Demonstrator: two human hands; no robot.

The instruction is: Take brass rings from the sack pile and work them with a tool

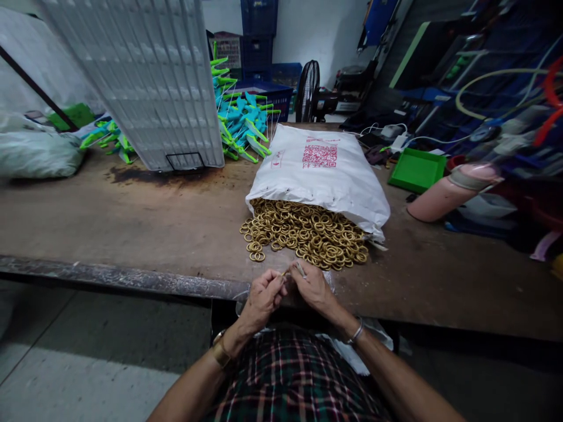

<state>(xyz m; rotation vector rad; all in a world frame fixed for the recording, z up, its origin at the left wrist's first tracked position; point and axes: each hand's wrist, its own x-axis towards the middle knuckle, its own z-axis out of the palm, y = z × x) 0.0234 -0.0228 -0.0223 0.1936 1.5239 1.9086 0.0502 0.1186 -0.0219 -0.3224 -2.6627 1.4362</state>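
Note:
Close together at the table's front edge are both hands. My left hand [264,298] is closed, pinching what looks like a brass-coloured ring [284,274] seen nearly edge-on. Touching or almost touching it from the right is my right hand [314,288], its fingers curled closed. A small pale grey piece [301,269] shows at the right fingers; I cannot tell whether it is held or worn. Just beyond the hands lies a heap of brass-coloured rings [308,234], spilling from the mouth of a white sack [285,170] with red print.
A ribbed translucent plastic bin [149,88] stands at the left, with blue and green plastic parts [246,126] behind it. Rightward are a green tray [417,170] and a tilted pink bottle [448,193]. A black fan [308,91] stands behind the table [132,217].

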